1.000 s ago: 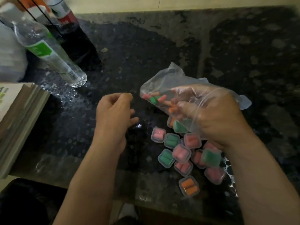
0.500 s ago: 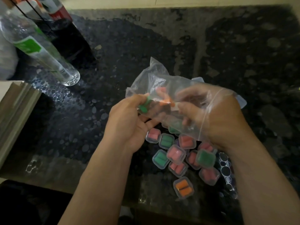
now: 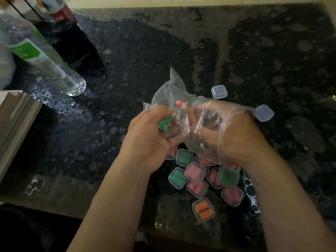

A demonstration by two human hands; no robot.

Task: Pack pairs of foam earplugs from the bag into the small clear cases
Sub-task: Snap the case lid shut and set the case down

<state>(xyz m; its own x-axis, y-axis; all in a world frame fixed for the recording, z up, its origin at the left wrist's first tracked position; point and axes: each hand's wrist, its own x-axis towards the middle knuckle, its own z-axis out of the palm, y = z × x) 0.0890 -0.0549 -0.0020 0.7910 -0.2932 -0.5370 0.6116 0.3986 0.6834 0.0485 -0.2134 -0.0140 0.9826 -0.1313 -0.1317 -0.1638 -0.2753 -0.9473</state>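
Crowding the dark speckled stone surface just nearer than the crumpled clear bag is a heap of small square filled cases. At least ten show: mostly pink, three green, one orange (both wrists hide a few more). Two empty cases lie just beyond the bag, to its right. The right hand is thrust inside the bag, where a pink earplug shows; wrinkled film blurs its fingers, so I cannot tell their grip. At the bag's left edge the left hand curls its fingers round soft green earplugs. Far left of the bag stand a clear bottle, a dark bottle and stacked paper.
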